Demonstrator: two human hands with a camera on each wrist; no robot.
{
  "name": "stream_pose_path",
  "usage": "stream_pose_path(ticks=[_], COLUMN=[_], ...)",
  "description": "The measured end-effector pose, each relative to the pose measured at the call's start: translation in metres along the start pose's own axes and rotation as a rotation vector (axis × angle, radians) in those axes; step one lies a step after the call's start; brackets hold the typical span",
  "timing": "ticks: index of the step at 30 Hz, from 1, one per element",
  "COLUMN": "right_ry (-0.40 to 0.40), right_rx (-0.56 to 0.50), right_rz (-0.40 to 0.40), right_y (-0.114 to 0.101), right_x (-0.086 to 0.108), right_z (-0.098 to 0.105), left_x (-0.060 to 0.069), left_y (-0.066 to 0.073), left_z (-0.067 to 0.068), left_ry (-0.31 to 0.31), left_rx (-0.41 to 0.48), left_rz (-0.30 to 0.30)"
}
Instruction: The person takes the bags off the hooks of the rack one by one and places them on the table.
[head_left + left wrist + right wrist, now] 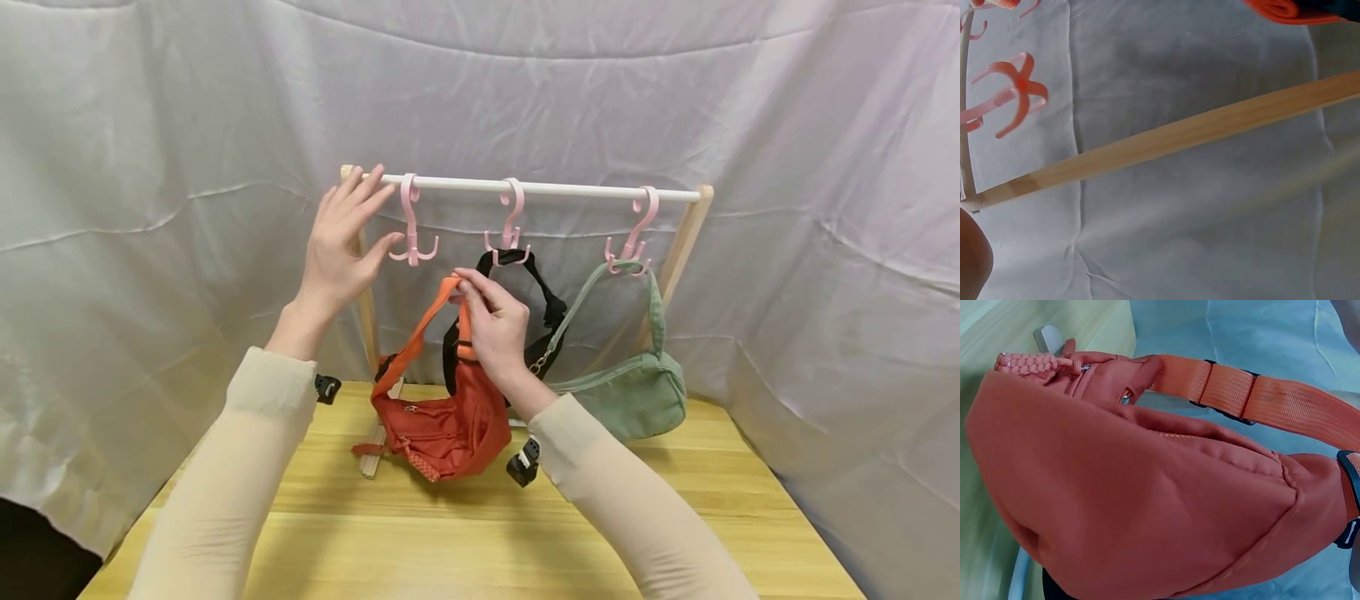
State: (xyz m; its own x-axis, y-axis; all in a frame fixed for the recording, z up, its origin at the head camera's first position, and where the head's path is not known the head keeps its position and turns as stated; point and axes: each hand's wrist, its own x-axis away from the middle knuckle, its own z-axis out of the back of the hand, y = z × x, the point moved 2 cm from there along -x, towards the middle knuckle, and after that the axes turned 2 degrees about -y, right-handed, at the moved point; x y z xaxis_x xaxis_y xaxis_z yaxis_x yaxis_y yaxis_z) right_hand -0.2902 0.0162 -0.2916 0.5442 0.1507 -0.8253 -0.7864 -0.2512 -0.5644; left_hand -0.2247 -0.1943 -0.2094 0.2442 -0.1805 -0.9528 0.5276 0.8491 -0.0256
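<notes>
In the head view my right hand pinches the orange strap of a red bag, which hangs below it above the table. The red bag fills much of the right wrist view. My left hand, fingers spread, is at the left end of the white rail, beside the left pink hook; whether it touches the rail I cannot tell. The left wrist view shows that hook with its prongs bare. A black strap hangs on the middle hook, behind the red bag.
On the right pink hook hangs a green bag by its strap. Wooden posts hold the rail at both ends, standing on the wooden table. Grey cloth surrounds the table at the back and sides.
</notes>
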Motion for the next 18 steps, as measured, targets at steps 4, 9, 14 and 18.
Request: stream_pose_path(ticks=[4,9,14,18], right_ry=[-0.002,0.017,0.031,0.026], right_rx=[-0.001,0.008,0.011,-0.009], right_rz=[-0.009,-0.020,-0.013,-0.030], right_y=[0.001,0.002,0.003,0.004], right_x=[0.003,0.005,0.007,0.009], right_z=[0.002,0.003,0.006,0.007], left_x=[0.013,0.028,0.049,0.069], left_y=[0.002,0.003,0.003,0.002], left_z=[0.001,0.001,0.001,0.001], left_ry=[0.044,0.081,0.071,0.044], left_rx=[0.032,0.055,0.052,0.039], left_rz=[0.007,0.024,0.052,0.084])
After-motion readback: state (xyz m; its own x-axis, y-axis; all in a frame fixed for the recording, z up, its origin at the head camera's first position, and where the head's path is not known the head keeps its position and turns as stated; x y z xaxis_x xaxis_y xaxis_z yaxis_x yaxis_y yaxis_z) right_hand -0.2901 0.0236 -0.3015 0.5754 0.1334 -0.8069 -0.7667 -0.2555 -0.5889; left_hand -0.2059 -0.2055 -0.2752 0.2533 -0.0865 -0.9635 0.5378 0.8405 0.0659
